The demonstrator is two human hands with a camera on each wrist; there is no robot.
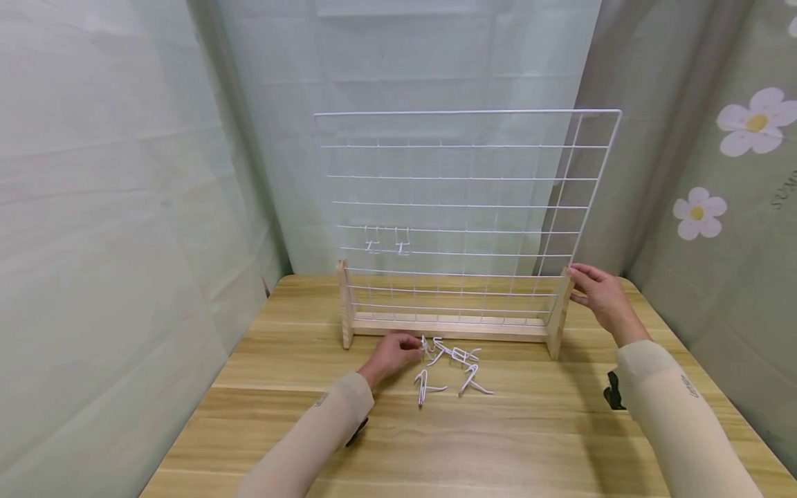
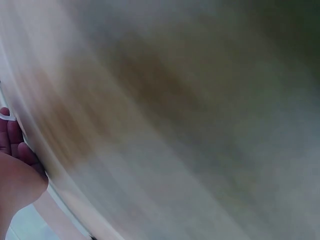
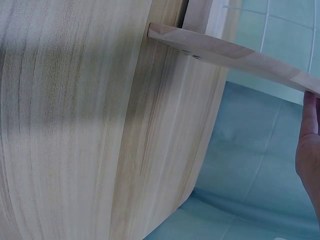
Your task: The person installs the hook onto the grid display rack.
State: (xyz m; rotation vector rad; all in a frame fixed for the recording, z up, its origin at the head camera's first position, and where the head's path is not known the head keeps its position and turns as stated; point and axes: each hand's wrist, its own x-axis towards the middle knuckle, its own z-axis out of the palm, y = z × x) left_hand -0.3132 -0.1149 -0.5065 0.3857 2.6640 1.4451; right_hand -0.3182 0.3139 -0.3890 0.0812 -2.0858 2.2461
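A white wire grid rack (image 1: 467,205) stands upright in a wooden base (image 1: 448,326) on the table. In the head view my left hand (image 1: 392,356) pinches a white wire hook (image 1: 426,346) low over the table, in front of the base. A bit of white wire (image 2: 7,118) shows at the fingertips in the left wrist view, at its left edge. My right hand (image 1: 602,296) holds the top of the right wooden upright (image 1: 560,315) between thumb and fingers. Two white hooks (image 1: 402,242) hang on the left part of the grid.
Several loose white hooks lie on the wood-grain table (image 1: 523,429), among them one nearer hook (image 1: 423,389) and another to its right (image 1: 472,380). Pale green curtains (image 1: 156,207) surround the table at the back and both sides.
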